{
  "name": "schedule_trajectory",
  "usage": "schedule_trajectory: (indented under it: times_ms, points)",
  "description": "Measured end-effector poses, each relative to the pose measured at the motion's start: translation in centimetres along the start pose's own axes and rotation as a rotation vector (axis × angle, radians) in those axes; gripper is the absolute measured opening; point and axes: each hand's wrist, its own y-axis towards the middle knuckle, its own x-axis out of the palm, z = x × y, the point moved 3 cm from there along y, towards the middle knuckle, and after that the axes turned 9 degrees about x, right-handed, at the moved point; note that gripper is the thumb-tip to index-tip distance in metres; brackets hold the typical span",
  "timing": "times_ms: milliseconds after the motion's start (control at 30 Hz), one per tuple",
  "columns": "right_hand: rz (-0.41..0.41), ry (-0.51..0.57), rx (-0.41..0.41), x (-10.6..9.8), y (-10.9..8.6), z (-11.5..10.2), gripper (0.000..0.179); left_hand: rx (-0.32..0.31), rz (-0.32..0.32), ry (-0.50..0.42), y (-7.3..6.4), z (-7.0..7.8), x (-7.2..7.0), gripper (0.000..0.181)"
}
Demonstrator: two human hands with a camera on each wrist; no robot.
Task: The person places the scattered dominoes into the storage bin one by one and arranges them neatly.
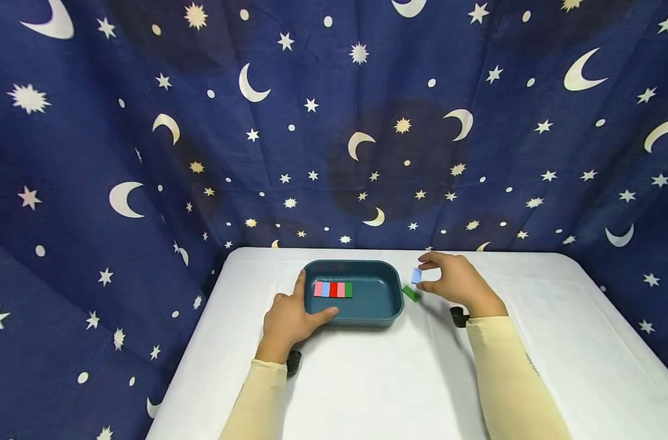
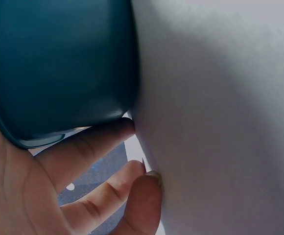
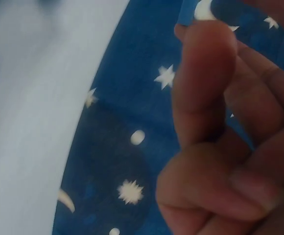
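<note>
My left hand (image 1: 286, 319) grips the left end of a dark teal rectangular tray (image 1: 374, 299), thumb over the near rim and index finger along the left side. The left wrist view has the tray's wall (image 2: 63, 58) against the palm. Inside, toward the left, a row of small coloured blocks (image 1: 334, 289) runs pink, light blue, red, pink, green. Just right of the tray, my right hand (image 1: 455, 281) pinches a light blue block (image 1: 417, 275) between thumb and fingertips. Only a sliver of it shows in the right wrist view. Below it, a green block (image 1: 411, 294) lies by the tray's right end.
A white cloth (image 1: 367, 379) covers the table, which has rounded far corners. Behind and along both sides hangs a dark blue curtain (image 1: 322, 153) printed with moons and stars. A black wrist strap piece (image 1: 459, 316) shows by the right sleeve.
</note>
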Motion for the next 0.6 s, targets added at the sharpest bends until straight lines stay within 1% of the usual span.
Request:
schedule_trajectory:
  times_ms: [267,600]
  points:
    - [-0.013,0.032,-0.056,1.0,1.9,-4.5,0.061,-0.005,-0.001,0.008,0.0,0.0,-0.1,0.136]
    - [-0.051,0.059,-0.102,3.3,4.0,-8.5,0.058,-0.017,-0.005,0.015,0.2,0.1,0.0,0.134]
